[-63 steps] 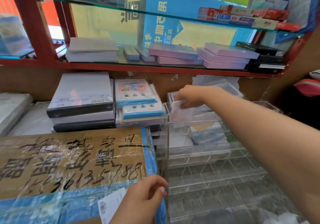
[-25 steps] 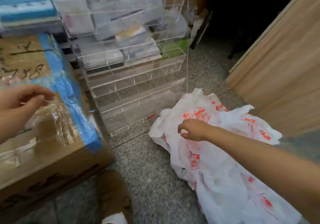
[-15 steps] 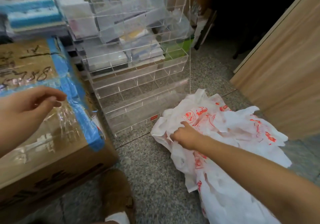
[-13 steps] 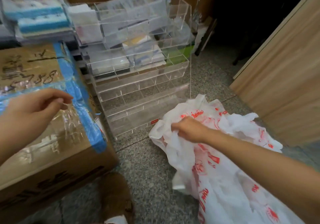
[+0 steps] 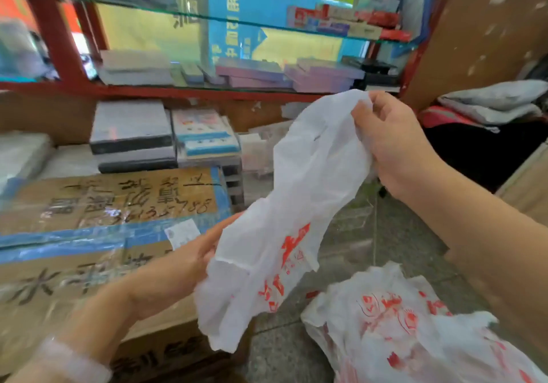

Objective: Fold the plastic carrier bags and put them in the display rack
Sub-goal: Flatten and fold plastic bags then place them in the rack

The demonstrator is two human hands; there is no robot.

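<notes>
You're at the fold step: right hand (image 5: 394,148) pinches the top of one carrier bag (image 5: 299,210), left hand (image 5: 178,267) grips its lower edge, held midair above the bag pile (image 5: 400,323); next, flatten it, fold, then rack it.
</notes>
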